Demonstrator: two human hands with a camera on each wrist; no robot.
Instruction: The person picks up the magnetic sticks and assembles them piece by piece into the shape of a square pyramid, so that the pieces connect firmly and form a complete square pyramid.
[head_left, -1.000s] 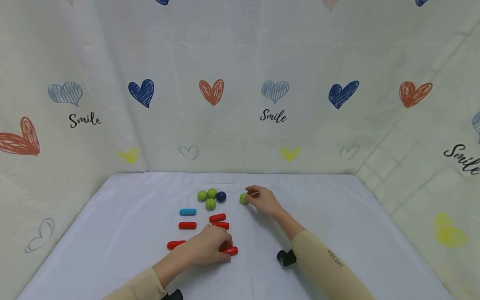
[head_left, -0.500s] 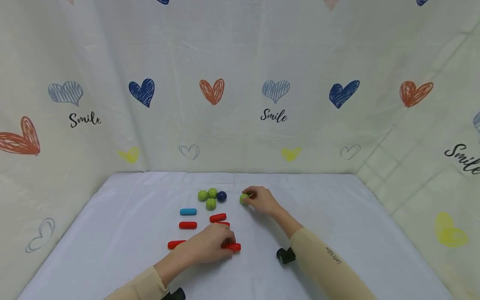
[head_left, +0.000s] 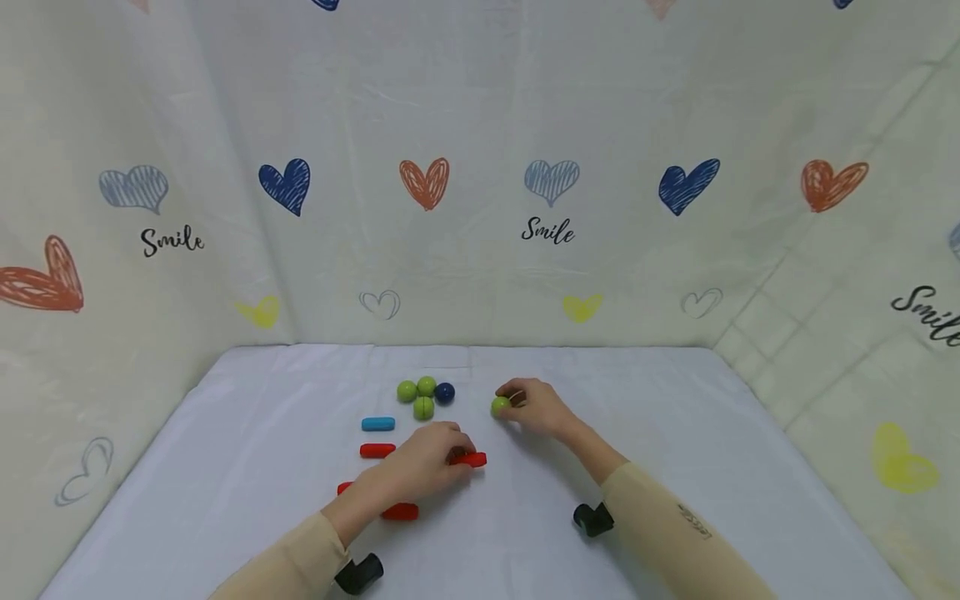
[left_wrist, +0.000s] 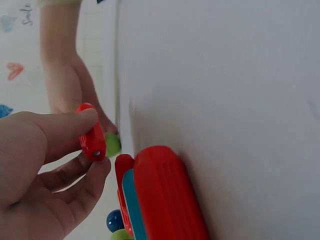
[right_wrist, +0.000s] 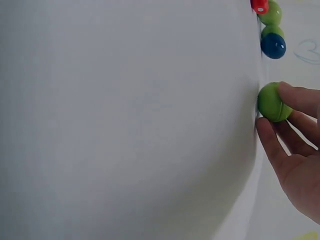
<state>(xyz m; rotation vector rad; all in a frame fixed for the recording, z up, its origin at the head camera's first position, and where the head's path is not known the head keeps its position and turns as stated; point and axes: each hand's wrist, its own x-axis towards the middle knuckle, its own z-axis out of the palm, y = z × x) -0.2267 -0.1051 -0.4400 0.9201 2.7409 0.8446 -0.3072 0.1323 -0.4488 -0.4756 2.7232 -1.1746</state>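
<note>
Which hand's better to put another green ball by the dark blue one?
Probably the right hand: it holds a green ball just right of the dark blue ball. The left hand is busy holding a red stick.

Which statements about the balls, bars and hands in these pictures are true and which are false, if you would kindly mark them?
1. A red bar is in the left hand's grip. True.
2. The right hand's grip holds nothing. False: it holds a green ball.
3. In the head view, the light blue bar lies left of the dark blue ball. True.
4. Every bar in the head view is red. False: one is light blue.
5. Three other green balls are near the dark blue ball. True.
</note>
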